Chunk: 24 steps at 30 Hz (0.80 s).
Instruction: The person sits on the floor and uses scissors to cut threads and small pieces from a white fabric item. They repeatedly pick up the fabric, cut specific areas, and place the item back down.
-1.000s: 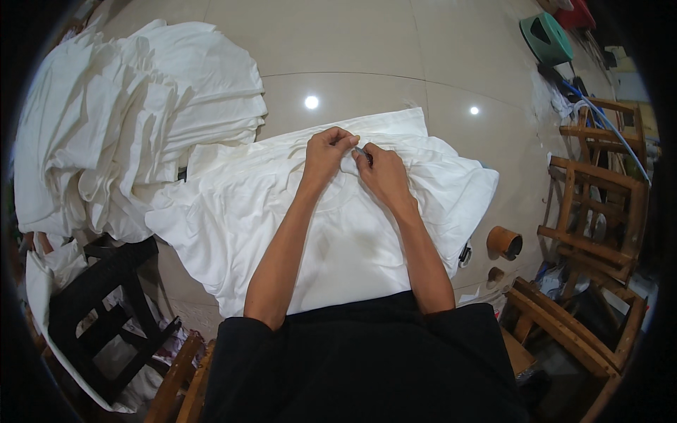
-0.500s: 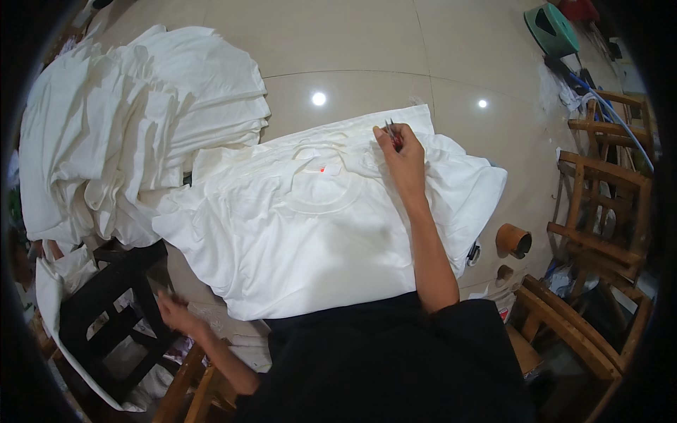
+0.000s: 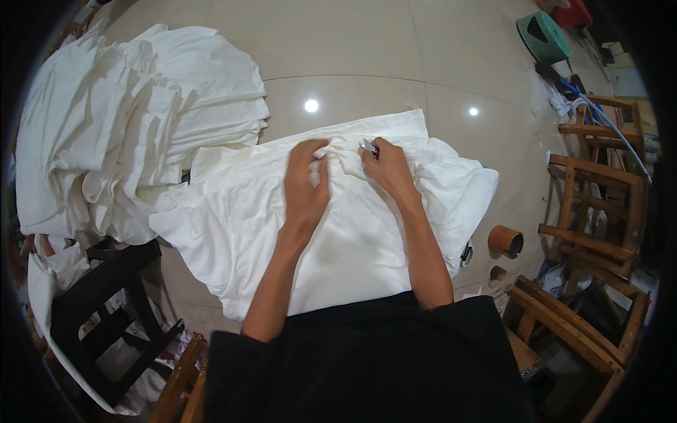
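Observation:
A white T-shirt (image 3: 352,254) is spread before me, its neckline bunched up between my hands. My left hand (image 3: 307,187) is closed on the shirt's collar, thumb and fingers pinching a fold of cloth. Just to the right, my right hand (image 3: 389,169) grips small thread snips (image 3: 367,146), whose metal tips point up and left out of the fist. The snips' dark red handle is mostly covered by my fingers. Part of the collar lies hidden behind both hands.
A big pile of folded white garments (image 3: 204,77) lies at the far left. Below it stands a black plastic stool (image 3: 106,282). On the right are wooden stool frames (image 3: 599,204), a brown cylinder (image 3: 505,241) and a green stool (image 3: 543,39) on the tiled floor (image 3: 345,42).
My left hand has come up from beside the black stool and taken hold of the collar. My right hand has moved slightly left and down with the snips, and the neckline is now gathered.

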Available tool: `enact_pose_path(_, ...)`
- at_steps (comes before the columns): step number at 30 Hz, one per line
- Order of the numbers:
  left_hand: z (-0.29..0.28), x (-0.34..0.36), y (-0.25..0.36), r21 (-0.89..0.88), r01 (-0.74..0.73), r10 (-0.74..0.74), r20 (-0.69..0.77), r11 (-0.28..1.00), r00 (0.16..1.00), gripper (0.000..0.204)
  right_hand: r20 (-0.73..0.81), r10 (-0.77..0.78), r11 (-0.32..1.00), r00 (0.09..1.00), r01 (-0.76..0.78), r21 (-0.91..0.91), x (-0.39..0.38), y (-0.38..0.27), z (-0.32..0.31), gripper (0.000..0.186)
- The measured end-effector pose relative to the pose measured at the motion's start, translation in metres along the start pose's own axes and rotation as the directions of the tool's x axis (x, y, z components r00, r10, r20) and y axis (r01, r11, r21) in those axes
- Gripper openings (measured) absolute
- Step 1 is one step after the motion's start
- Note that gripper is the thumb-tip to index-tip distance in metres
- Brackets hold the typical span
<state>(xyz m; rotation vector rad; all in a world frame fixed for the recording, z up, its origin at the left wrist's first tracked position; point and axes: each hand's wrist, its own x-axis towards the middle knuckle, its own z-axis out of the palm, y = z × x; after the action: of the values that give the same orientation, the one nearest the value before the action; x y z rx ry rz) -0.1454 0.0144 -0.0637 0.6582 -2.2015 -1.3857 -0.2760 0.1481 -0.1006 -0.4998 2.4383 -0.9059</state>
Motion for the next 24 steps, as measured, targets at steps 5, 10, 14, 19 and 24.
enact_pose_path(5, 0.059, 0.029, -0.048, 0.086, -0.067, 0.061, 0.07, 0.994, 0.996, 0.024, 0.004, -0.076, 0.996, 0.997, 0.076, -0.054, 0.004, 0.005, 0.006, 0.031)
enact_pose_path(10, 0.072, 0.02, -0.065, 0.074, -0.004, 0.002, 0.021, 0.997, 1.0, 0.02, -0.028, -0.142, 0.988, 0.989, 0.14, -0.073, 0.005, 0.013, 0.011, 0.031)
enact_pose_path(14, 0.073, 0.021, -0.072, 0.106, -0.061, 0.057, 0.038, 0.993, 0.998, 0.018, -0.001, -0.111, 0.991, 0.994, 0.111, -0.072, 0.005, 0.01, 0.01, 0.03)
enact_pose_path(19, 0.073, 0.022, -0.071, 0.143, -0.112, 0.106, 0.049, 0.983, 0.993, 0.015, 0.008, -0.093, 0.991, 0.996, 0.094, -0.092, 0.004, 0.009, 0.009, 0.032)
enact_pose_path(24, 0.074, 0.022, -0.072, 0.183, -0.133, 0.122, 0.07, 0.974, 0.99, 0.015, 0.019, -0.047, 0.991, 0.999, 0.049, -0.126, 0.004, 0.005, 0.009, 0.032)
